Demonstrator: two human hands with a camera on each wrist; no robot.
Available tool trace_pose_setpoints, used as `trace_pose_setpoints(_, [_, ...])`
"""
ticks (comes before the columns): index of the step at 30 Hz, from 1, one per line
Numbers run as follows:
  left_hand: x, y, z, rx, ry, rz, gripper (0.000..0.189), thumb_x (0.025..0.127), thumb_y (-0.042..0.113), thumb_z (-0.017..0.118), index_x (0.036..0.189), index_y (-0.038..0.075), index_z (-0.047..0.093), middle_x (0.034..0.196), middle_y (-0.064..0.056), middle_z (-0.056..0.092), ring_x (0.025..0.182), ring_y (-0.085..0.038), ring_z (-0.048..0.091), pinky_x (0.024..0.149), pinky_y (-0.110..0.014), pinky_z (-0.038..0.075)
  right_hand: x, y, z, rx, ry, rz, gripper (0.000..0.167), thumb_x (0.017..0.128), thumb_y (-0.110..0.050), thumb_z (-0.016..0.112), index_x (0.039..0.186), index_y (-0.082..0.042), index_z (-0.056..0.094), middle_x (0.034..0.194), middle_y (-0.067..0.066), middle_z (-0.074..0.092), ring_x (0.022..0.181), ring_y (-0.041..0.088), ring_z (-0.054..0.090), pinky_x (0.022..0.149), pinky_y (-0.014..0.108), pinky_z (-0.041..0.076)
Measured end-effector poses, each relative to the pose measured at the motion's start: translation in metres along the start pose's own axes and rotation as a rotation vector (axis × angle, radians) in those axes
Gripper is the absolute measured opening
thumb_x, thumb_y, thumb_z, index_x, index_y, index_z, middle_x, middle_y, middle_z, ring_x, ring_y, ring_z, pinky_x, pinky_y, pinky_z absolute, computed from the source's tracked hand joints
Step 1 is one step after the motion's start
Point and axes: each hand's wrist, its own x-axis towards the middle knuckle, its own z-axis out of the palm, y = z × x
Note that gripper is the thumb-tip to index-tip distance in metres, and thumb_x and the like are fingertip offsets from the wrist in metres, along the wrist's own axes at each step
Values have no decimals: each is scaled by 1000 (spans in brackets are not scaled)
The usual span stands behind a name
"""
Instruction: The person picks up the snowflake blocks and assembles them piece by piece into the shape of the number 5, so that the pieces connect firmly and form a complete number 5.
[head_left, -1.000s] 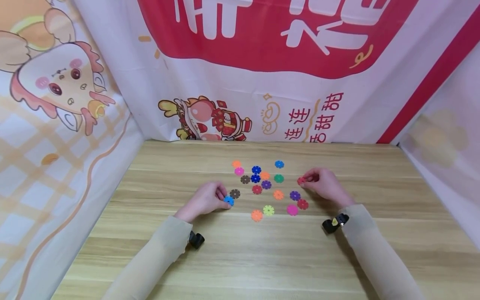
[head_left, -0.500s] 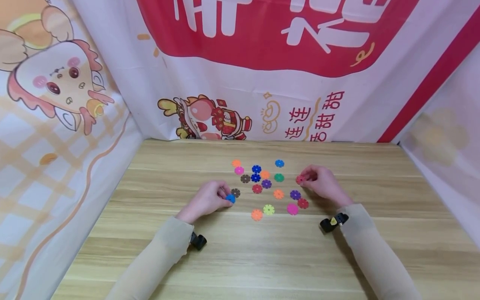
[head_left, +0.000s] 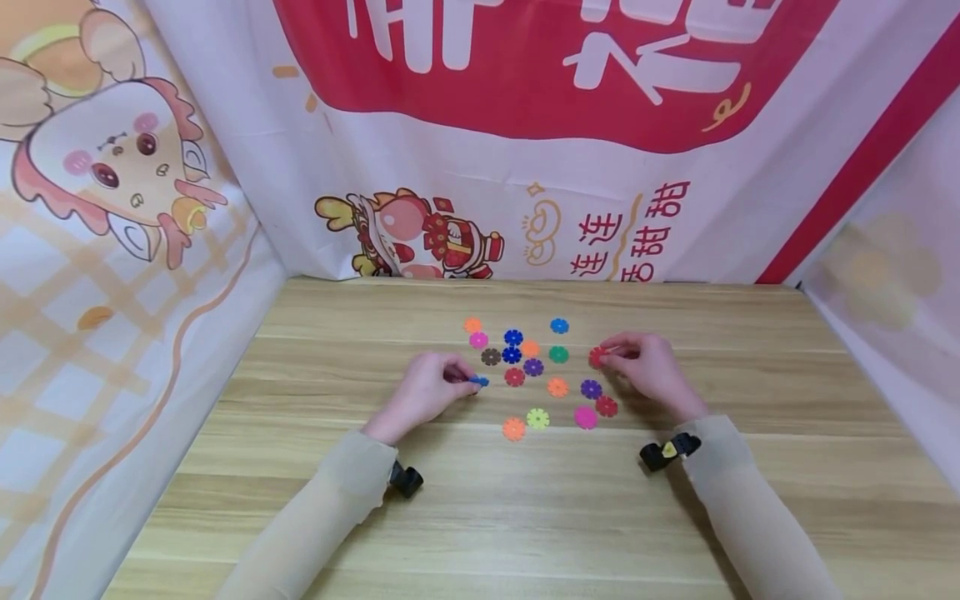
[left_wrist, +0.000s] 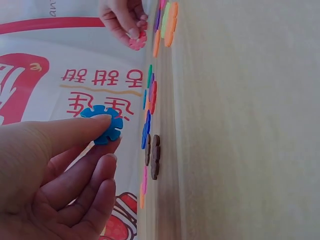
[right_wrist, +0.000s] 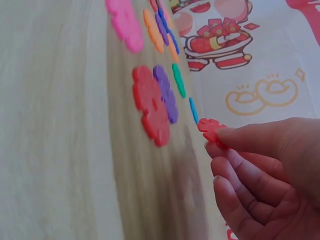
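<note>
**lurker:** ok so what are your hands actually doing there?

**me:** Left hand [head_left: 437,385] has a blue disc [left_wrist: 111,131] pinched, thumb flat on its face and a fingertip behind. It's up off the surface [head_left: 517,517], tipped nearly edge-on from where my head is. Right hand [head_left: 651,368] is pinching a red disc [right_wrist: 208,126] by its edge, also lifted, right of the pile.

**lurker:** looks easy, what could even go wrong?

**me:** Plenty lol. Those things are thin, so if I squeeze off-centre I reckon the blue one could twist or ping out. Red's probably the riskier grip, since so little of it is between my fingers. And if my left hand dips, I might brush a brown disc [left_wrist: 156,157] lying close by.

**lurker:** and the loose ones?

**me:** Two dark blue discs [head_left: 512,338] sit touching in the middle, so bumping one would likely shove the other. Purple disc [right_wrist: 167,97] is right beside another red one [right_wrist: 154,112], so a sloppy right wrist could scatter both.
</note>
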Motion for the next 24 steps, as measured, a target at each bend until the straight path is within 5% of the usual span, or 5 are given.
trace_pose_setpoints(8, [6, 10, 3, -28, 42, 77, 9, 87, 14, 83, 90, 19, 76, 84, 10, 70, 75, -12, 65, 72, -33, 55, -8, -13, 3, 47, 24, -33, 18, 96, -27, 75, 112, -17, 75, 106, 1, 74, 92, 23, 66, 75, 35, 54])
trace_pose_setpoints(20, [15, 22, 16, -159, 101, 149, 9, 87, 10, 83, 93, 12, 77, 89, 7, 71, 79, -11, 67, 71, -30, 57, -20, -40, 8, 209, -70, 20, 27, 92, -39, 77, 109, -18, 75, 100, 3, 76, 85, 32, 67, 62, 33, 51])
trace_pose_setpoints(24, [18, 26, 20, -194, 102, 155, 10, 87, 11, 84, 92, 15, 76, 88, 7, 71, 80, -11, 67, 73, -29, 57, -21, -45, 11, 298, -92, 38, 31, 93, -37, 77, 111, -12, 73, 101, 7, 76, 92, 33, 71, 74, 39, 58])
